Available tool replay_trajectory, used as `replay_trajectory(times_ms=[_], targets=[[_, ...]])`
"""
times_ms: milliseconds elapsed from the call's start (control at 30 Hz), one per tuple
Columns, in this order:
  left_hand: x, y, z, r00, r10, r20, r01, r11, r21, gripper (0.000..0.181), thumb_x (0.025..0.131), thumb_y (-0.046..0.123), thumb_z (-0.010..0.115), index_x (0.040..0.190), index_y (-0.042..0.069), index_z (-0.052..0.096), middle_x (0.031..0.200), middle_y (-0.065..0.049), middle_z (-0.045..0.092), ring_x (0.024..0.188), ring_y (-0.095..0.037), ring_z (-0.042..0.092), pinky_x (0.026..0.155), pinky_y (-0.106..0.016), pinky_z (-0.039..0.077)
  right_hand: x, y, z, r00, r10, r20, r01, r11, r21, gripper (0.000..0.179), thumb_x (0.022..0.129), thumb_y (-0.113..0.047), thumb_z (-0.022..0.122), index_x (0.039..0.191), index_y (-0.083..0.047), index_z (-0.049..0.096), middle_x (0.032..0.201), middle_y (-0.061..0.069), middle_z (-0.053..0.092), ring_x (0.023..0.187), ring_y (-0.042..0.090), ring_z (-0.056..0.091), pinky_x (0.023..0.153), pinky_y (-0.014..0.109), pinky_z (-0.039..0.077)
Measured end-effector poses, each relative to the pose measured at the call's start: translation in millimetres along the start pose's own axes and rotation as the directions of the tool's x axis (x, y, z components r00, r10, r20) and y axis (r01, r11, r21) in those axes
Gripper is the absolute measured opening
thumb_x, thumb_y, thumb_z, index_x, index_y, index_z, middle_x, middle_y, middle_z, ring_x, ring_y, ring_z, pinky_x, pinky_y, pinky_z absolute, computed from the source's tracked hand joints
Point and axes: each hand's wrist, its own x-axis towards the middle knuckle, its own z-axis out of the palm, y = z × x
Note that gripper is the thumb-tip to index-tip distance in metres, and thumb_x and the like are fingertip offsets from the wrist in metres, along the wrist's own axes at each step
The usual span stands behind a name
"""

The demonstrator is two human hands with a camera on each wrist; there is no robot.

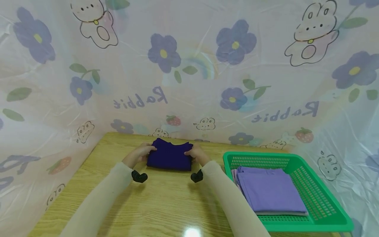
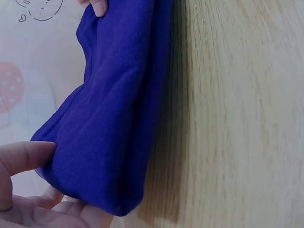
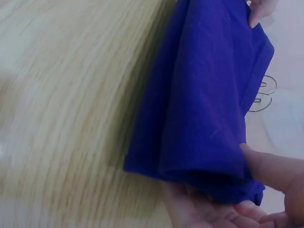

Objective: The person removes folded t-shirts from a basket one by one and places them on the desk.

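Note:
A folded dark blue-purple garment is held between both hands near the back of the wooden table. My left hand grips its left end, thumb on the upper face and the other fingers beneath. At the opposite end, my right hand pinches the cloth the same way, its thumb on top and fingers under the fold. The garment's far edge dips in the middle like a neckline, and its layers show along the near side in the wrist views.
To the right stands a green plastic basket with perforated walls. Folded lilac cloth lies stacked inside it. A printed curtain with flowers and rabbits hangs behind the wooden table and along its sides.

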Motion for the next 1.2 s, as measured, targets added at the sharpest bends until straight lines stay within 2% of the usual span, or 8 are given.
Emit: replay_trajectory(times_ms=[433,633,733,867,967,1067,1133,1200], targets=[[7.7,-6.3,-1.9,0.999,0.017,-0.039,-0.015,0.999,0.041,0.060,0.104,0.006,0.046,0.157,-0.004,0.019,0.153,-0.030,0.033,0.132,-0.045,0.045,0.101,-0.050,0.047,4.8,7.1,3.8,0.999,-0.037,-0.037,0.033,0.994,-0.106,0.056,0.090,0.003,0.070,0.138,0.015,0.042,0.136,0.028,0.051,0.120,0.040,0.054,0.088,0.052,0.054],[6.6,-7.7,0.3,0.995,0.023,-0.096,-0.008,0.988,0.153,0.056,0.101,0.002,0.049,0.151,-0.011,0.028,0.146,-0.033,0.040,0.128,-0.045,0.048,0.099,-0.050,0.049,-0.7,6.3,2.6,0.997,-0.073,-0.034,0.063,0.970,-0.235,0.043,0.090,-0.002,0.073,0.125,0.016,0.054,0.115,0.022,0.061,0.101,0.031,0.059,0.084,0.043,0.054],[6.2,-8.6,0.1,0.990,0.032,-0.137,-0.003,0.979,0.206,0.053,0.100,0.001,0.053,0.148,-0.013,0.034,0.144,-0.032,0.043,0.127,-0.044,0.050,0.098,-0.048,0.050,-1.2,4.5,1.9,0.998,-0.065,-0.018,0.058,0.960,-0.275,0.038,0.091,-0.004,0.072,0.121,0.015,0.057,0.100,0.017,0.060,0.081,0.025,0.056,0.069,0.037,0.053],[8.3,-9.0,-0.7,0.978,0.042,-0.202,0.009,0.969,0.245,0.051,0.097,-0.001,0.060,0.142,-0.014,0.042,0.141,-0.032,0.047,0.123,-0.042,0.054,0.096,-0.046,0.052,-1.3,0.5,0.3,0.997,-0.081,0.020,0.082,0.906,-0.415,0.028,0.093,-0.006,0.070,0.112,0.014,0.062,0.088,0.015,0.060,0.059,0.021,0.056,0.055,0.033,0.051],[9.5,-8.1,-1.3,0.970,0.057,-0.236,0.017,0.954,0.300,0.052,0.094,-0.001,0.065,0.140,-0.015,0.045,0.140,-0.033,0.047,0.124,-0.043,0.053,0.097,-0.047,0.050,-3.5,-4.1,-0.3,0.991,-0.130,0.044,0.132,0.816,-0.562,0.027,0.094,-0.008,0.070,0.109,0.013,0.065,0.096,0.019,0.066,0.065,0.024,0.063,0.060,0.033,0.055],[9.2,-6.7,-1.5,0.964,0.083,-0.254,0.017,0.930,0.366,0.057,0.092,0.001,0.069,0.140,-0.016,0.043,0.141,-0.034,0.045,0.126,-0.044,0.050,0.099,-0.047,0.049,-6.4,-8.8,-0.4,0.984,-0.169,0.049,0.162,0.761,-0.628,0.026,0.093,-0.006,0.070,0.111,0.012,0.065,0.103,0.020,0.066,0.075,0.026,0.063,0.065,0.033,0.054],[8.0,-6.4,-1.8,0.958,0.106,-0.266,0.011,0.914,0.405,0.062,0.091,0.002,0.070,0.142,-0.017,0.040,0.140,-0.035,0.045,0.118,-0.041,0.056,0.094,-0.043,0.052,-8.0,-11.0,0.6,0.986,-0.159,0.043,0.152,0.776,-0.612,0.026,0.093,-0.004,0.069,0.113,0.012,0.063,0.105,0.021,0.066,0.074,0.028,0.065,0.063,0.035,0.056],[7.4,-5.9,-1.8,0.950,0.120,-0.288,0.010,0.911,0.413,0.067,0.090,0.003,0.071,0.143,-0.018,0.036,0.128,-0.035,0.052,0.089,-0.031,0.063,0.077,-0.036,0.054,-8.7,-13.2,0.9,0.990,-0.133,0.034,0.129,0.815,-0.564,0.026,0.093,-0.002,0.067,0.116,0.011,0.061,0.106,0.023,0.065,0.068,0.031,0.067,0.057,0.036,0.057]])
